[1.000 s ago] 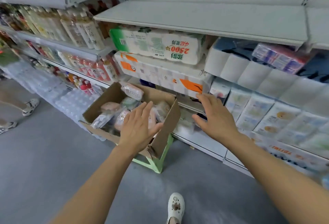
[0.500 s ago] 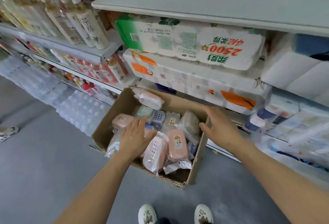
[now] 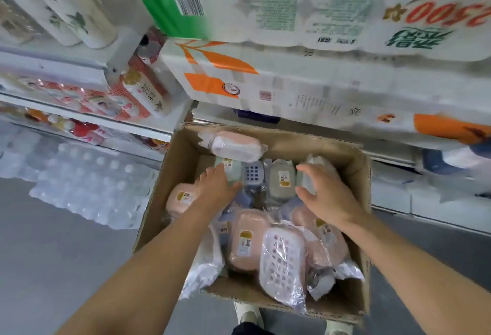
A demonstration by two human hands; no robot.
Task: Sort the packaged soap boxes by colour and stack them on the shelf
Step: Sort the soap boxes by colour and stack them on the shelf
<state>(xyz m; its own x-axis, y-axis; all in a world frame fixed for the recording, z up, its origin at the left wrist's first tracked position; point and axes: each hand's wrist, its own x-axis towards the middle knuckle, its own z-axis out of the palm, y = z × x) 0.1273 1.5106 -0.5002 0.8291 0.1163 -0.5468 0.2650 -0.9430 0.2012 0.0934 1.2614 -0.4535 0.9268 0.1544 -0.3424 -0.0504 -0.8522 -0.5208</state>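
Note:
An open cardboard box point(image 3: 356, 164) below me holds several plastic-wrapped soap boxes. Pink ones lie at the front point(image 3: 245, 241), at the left point(image 3: 180, 199) and on top at the back point(image 3: 233, 146). A pale green one point(image 3: 229, 168), a blue one point(image 3: 252, 173) and a grey one point(image 3: 281, 181) stand in the back row. My left hand point(image 3: 215, 188) reaches into the box with fingers extended onto the green soap box. My right hand point(image 3: 324, 193) hovers with spread fingers over a whitish pack at the back right; neither hand grips anything.
Large toilet paper packs point(image 3: 292, 87) fill the shelf right above the box. Bottles point(image 3: 143, 90) stand on shelves at the left, with wrapped water bottle packs point(image 3: 87, 185) on the grey floor beneath. My shoes point(image 3: 248, 313) show under the box.
The view has closed in on the box. Both hands moved deeper into it: the left from the pink packs towards the green one, the right from the box rim to over the back row.

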